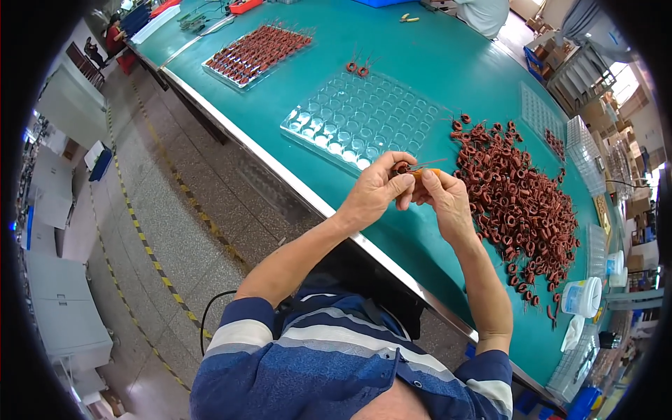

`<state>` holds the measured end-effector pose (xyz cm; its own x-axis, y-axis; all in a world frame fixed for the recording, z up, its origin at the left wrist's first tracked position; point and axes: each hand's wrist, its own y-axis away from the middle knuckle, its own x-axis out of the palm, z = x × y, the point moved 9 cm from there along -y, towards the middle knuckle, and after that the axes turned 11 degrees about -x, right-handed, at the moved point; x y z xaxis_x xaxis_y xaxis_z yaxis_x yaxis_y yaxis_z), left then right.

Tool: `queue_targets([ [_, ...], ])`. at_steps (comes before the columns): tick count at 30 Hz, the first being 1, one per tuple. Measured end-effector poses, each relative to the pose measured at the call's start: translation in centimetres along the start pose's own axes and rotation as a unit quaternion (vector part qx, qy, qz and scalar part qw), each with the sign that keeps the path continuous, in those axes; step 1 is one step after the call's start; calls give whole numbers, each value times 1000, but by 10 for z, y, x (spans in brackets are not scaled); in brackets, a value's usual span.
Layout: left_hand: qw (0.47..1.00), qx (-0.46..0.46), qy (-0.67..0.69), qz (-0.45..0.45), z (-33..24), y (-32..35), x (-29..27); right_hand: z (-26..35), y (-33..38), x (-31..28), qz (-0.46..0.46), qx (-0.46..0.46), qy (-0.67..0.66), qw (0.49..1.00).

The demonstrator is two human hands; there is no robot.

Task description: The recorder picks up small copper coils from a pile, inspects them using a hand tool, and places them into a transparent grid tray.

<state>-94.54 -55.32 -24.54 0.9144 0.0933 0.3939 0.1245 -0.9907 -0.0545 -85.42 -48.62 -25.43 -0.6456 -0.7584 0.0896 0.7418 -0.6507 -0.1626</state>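
Note:
Near the table's front edge, my left hand (371, 190) pinches a reddish-brown wire-wound ring coil (401, 168), whose thin wire leads stick out to the right. My right hand (448, 199) is closed around a small orange-handled tool (428, 172), right beside the coil. Fingers cover the tool's working end, so its kind does not show. Just beyond my hands lies a clear plastic tray (364, 112) of round pockets. A large heap of similar ring coils (521, 203) spreads to the right of my right hand.
Two loose coils (357, 68) lie past the clear tray. A filled coil tray (259, 54) sits at the far left of the green table (448, 63). On the right are a white tub (582, 297), more clear trays (542, 108) and a white cloth (572, 332). Pliers (409, 18) lie at the far side.

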Motion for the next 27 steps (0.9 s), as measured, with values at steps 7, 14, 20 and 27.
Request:
queue_targets([
  [7,984,53,-147,-84,-21,8,-3,65,7,3,-91,-222,269,933],
  [14,980,57,-179,-73,-22,11,-9,60,6,9,-92,-203,197,955],
  [20,981,77,-169,-55,-26,24,-6,14,8,7,-75,-35,-137,987],
  [27,996,12,-84,9,-11,21,-7,37,15,0,-128,-124,41,983],
])
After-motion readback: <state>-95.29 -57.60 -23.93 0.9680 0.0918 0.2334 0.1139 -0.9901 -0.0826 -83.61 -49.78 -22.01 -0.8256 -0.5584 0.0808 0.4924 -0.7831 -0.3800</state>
